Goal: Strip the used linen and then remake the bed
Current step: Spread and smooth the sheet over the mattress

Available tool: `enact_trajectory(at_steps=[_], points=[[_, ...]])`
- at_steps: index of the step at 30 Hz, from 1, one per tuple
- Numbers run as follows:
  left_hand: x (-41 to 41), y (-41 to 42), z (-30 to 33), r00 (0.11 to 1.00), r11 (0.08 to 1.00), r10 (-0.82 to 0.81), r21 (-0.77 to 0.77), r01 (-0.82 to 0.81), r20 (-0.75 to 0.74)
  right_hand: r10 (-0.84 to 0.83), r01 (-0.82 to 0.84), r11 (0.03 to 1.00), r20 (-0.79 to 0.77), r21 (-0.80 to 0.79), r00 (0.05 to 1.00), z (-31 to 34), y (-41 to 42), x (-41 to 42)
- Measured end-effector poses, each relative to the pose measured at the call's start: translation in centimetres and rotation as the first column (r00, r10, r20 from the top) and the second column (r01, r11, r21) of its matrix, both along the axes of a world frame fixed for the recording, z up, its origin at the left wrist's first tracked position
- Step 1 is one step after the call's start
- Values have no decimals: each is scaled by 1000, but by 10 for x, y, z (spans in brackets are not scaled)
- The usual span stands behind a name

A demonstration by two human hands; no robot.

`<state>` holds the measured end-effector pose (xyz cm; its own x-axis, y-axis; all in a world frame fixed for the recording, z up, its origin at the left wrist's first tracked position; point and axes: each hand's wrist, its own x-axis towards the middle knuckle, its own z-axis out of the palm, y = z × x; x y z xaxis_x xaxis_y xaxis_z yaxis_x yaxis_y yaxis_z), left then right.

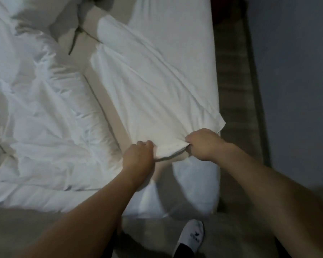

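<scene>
The pillowcase lies stretched across the right side of the bed, running from the hands up and away toward the far left, and both hands grip its near open edge. The left hand has its fingers curled into the cloth at the left end of that opening; the right hand pinches a bunch of it at the right end, knuckles up. The two hands sit close together, with a short sagging span of hem between them. Just below that hem a pillow bulges out toward the person, blurred, its far part hidden under the cloth (whether it is part way inside the case cannot be told).

The pillowcase is white, creased in long diagonal folds that fan out from the grip, and its right near corner sticks out in a flat point over the bed's edge. Its far end is rounded and puffed.

To the left, a crumpled white duvet covers most of the bed, with a strip of beige mattress bare between it and the pillowcase. A white shoe stands on the floor at the bed's near edge.
</scene>
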<state>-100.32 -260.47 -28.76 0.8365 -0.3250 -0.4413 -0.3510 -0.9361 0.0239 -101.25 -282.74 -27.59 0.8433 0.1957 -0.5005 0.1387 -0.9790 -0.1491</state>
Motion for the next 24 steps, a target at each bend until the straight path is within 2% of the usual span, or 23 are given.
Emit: enact_trajectory(at_steps=[2, 4, 6, 8, 11, 15, 17, 18, 21, 24], points=[[-1, -14, 15, 997, 994, 78, -77, -78, -2, -49, 58, 989, -73, 134, 996, 33, -7, -12], [-16, -25, 40, 993, 987, 98, -131, -90, 61, -30, 54, 983, -139, 178, 990, 74, -18, -25], [-46, -32, 59, 991, 989, 56, -140, -38, 124, 27, 5, 985, -178, 175, 984, 113, -28, -43], [-82, -33, 65, 995, 994, -13, -106, 23, 95, 94, -45, 982, -265, 183, 960, 127, -32, -70], [-125, -25, 46, 989, 997, -70, 17, 73, -133, 75, -3, 988, -456, 156, 887, 95, -23, -128], [-133, -22, 39, 879, 989, -8, 126, 77, -476, -236, 391, 913, -632, 115, 738, 52, -16, -194], [-121, -32, 63, 818, 989, 16, 129, 71, -575, -332, 496, 862, -621, 108, 710, 72, -27, -201], [-116, -39, 81, 818, 993, 15, 105, 55, -575, -373, 532, 839, -590, 116, 717, 90, -35, -199], [-107, -53, 135, 879, 996, 65, -31, -90, -472, -448, 530, 833, -370, 158, 814, 153, -61, -181], [-104, -74, 175, 919, 972, 124, -140, -188, -374, -427, 441, 875, -112, 199, 897, 204, -80, -166]])
